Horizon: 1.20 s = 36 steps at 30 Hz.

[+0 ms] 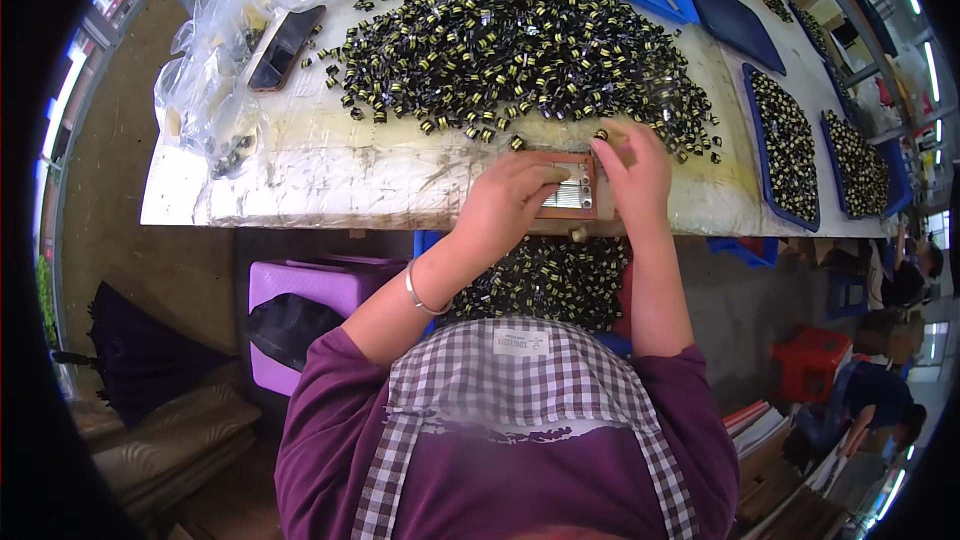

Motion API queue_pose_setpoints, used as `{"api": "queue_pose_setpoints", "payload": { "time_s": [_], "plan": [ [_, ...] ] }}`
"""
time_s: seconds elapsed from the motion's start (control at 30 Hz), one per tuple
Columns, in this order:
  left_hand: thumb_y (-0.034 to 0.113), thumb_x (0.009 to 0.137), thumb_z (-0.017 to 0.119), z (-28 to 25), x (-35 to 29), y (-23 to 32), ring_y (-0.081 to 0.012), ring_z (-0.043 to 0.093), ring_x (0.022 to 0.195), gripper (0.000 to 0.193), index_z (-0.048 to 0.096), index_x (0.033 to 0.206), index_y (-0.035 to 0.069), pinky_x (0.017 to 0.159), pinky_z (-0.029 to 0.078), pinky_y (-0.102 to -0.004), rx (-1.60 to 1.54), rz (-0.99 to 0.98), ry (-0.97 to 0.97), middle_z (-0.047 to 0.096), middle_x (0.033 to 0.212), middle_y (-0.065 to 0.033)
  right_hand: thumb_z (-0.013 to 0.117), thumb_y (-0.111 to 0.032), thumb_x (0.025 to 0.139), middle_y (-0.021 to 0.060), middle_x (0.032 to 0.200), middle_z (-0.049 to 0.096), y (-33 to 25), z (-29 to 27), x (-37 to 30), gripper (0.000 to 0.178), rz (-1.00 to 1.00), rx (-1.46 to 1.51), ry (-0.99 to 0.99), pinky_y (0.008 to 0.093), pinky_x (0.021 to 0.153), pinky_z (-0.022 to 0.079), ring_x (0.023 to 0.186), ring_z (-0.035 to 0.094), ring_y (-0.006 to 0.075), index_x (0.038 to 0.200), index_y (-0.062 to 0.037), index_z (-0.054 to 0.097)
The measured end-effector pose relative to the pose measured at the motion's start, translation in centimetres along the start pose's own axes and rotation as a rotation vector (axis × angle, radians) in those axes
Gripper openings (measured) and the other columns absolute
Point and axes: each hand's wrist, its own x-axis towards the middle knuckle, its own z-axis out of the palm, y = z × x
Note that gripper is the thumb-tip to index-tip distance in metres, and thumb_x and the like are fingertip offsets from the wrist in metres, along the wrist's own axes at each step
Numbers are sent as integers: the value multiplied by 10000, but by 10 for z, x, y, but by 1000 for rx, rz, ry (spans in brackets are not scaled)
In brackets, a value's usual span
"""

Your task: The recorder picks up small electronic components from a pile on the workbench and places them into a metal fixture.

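Head camera, left fisheye | set: above dark-and-white checked cloth apron (575, 375) | facing: down, forward over white film-covered worktable (345, 178) | range: near, bare left hand (508, 192) and bare right hand (640, 175) mid-frame | coverage: wide

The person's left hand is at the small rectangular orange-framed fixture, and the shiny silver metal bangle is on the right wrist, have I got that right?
Not quite: the shiny silver metal bangle is on the left wrist, as the head view shows. The left hand is indeed at the small rectangular orange-framed fixture.
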Motion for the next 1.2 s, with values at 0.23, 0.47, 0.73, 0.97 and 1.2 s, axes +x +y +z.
{"api": "queue_pose_setpoints", "payload": {
  "time_s": [0.23, 0.47, 0.73, 0.97, 1.2],
  "plan": [
    [33, 765, 682, 9, -1, -5, -311, 626, 897, 183, 686, 948, 32, 794, 507, -404, 134, 179, 35, 665, 915, -124, 679, -79, 851, 106, 904, 627, -14, 1, -12, 131, -117, 19, -116, 349, 742, 478, 835, 601, 263, 954, -2, 658],
    [78, 801, 673, 10, -7, -2, -313, 610, 896, 177, 692, 977, 86, 776, 487, -396, -51, 89, -123, 671, 941, -114, 694, -74, 842, 126, 939, 616, -26, -11, -22, 206, 115, 57, -245, 363, 715, 502, 824, 617, 298, 1041, -29, 665],
    [56, 827, 581, -2, 1, -22, -331, 562, 883, 192, 629, 1013, 65, 777, 486, -420, 313, -32, 147, 598, 920, -106, 735, -30, 781, 46, 760, 591, -33, -7, -22, 164, 100, 139, -296, 277, 601, 435, 625, 522, 132, 939, -39, 693],
    [29, 832, 611, -9, 7, -15, -332, 610, 874, 158, 625, 989, 42, 752, 493, -424, 254, -131, 33, 631, 976, -129, 756, -83, 757, 63, 766, 618, -39, -6, -11, 140, -55, 174, -403, 328, 615, 463, 605, 552, 208, 857, -60, 660],
    [27, 804, 637, -9, 4, 2, -341, 599, 822, 188, 645, 991, 51, 707, 490, -421, -78, -124, 46, 609, 887, -135, 750, -67, 754, 77, 795, 622, -40, -7, -14, 143, -11, 162, -427, 364, 642, 469, 671, 583, 251, 855, -45, 652]
  ]
}}
